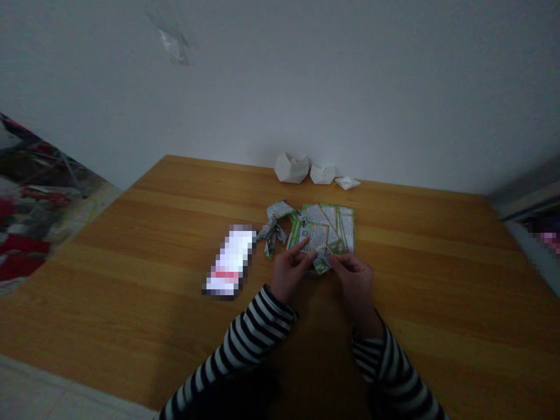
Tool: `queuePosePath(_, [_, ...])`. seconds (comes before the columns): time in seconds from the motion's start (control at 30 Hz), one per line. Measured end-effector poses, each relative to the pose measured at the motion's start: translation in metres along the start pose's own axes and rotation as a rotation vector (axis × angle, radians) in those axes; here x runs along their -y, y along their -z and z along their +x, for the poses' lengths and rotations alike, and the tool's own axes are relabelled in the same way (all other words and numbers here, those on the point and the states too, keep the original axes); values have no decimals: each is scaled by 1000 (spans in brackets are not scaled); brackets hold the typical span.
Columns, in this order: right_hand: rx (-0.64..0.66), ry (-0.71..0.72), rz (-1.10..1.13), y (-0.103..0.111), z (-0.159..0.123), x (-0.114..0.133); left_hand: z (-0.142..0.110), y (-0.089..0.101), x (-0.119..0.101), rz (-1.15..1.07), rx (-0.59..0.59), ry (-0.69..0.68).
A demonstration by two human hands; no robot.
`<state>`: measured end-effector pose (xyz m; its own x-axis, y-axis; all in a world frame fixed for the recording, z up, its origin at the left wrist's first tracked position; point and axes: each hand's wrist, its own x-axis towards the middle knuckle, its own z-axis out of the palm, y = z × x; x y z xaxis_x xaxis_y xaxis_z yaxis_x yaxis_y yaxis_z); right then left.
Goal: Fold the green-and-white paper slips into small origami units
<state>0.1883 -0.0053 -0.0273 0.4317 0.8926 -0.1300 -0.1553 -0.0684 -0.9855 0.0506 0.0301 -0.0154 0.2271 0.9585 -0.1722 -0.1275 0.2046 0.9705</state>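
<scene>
Between my two hands is a small folded piece of printed paper [322, 260], green and white. My left hand [290, 269] pinches its left side between thumb and fingers. On the other side, my right hand [353, 279] grips the right edge with thumb and forefinger. Just beyond the hands, several flat printed sheets [345, 224] in green and white lie overlapping on the wooden table. Left of these sheets rest folded printed paper pieces [272, 227].
A phone with a lit, blurred screen [231, 259] lies left of my hands. Along the wall stand a larger white folded paper shape [292, 169], a smaller one [322, 174] and a little paper boat [348, 182]. The wooden table [437, 262] reaches the wall.
</scene>
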Motion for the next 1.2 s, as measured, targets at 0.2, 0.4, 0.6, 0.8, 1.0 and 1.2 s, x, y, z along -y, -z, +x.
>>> queuePosePath(0.2, [156, 66, -88, 4, 0, 4, 2, 7, -4, 128, 53, -58])
queuePosePath(0.4, [83, 123, -118, -5, -8, 1, -2, -1, -2, 74, -37, -63])
queuePosePath(0.6, [43, 119, -102, -5, -8, 3, 1, 3, 3, -18, 28, -19])
queuePosePath(0.8, [15, 105, -93, 3, 0, 0, 6, 8, 7, -214, 165, 115])
queuePosePath(1.0, [125, 225, -200, 3, 0, -4, 3, 7, 4, -153, 153, 106])
queuePosePath(1.2, [82, 231, -213, -5, -6, 3, -4, -2, 4, -67, 84, 32])
